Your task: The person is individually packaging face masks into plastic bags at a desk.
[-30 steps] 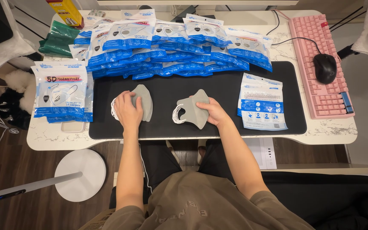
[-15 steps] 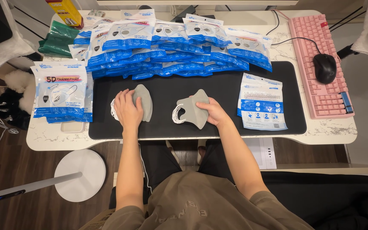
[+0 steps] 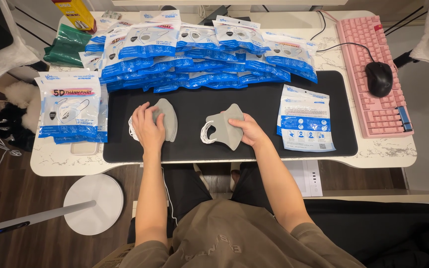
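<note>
— Grey masks, two lots. What's on your bench, going from the left edge?

— At the left edge lies a flat pack of masks [image 3: 70, 110], blue and white, on top of a few more. Next comes my left hand [image 3: 148, 126], fingers spread and pressed flat on a small stack of grey masks [image 3: 167, 118] at the left part of the black mat [image 3: 194, 144]. White ear loops stick out just beside my wrist.

— And your right?

— My right hand [image 3: 247, 130] is closed on a single grey mask [image 3: 225, 128], thumb on top and fingers under its right edge, near the middle of the mat. Its ear loops bunch at the left end.

— How do they handle?

— Light and soft, I'd judge. The folded shape looks springy, so the stack probably wants a flat palm to keep it from fanning out. The single one is best pinched at the folded edge, not by the loops, which would stretch or tangle.

— What else is there?

— Another flat pack [image 3: 305, 119] near the mat's right end, a long heap of filled packs [image 3: 199, 49] along the back edge, and a pink keyboard [image 3: 373, 74] with a black mouse [image 3: 379, 78] at the right corner.
</note>
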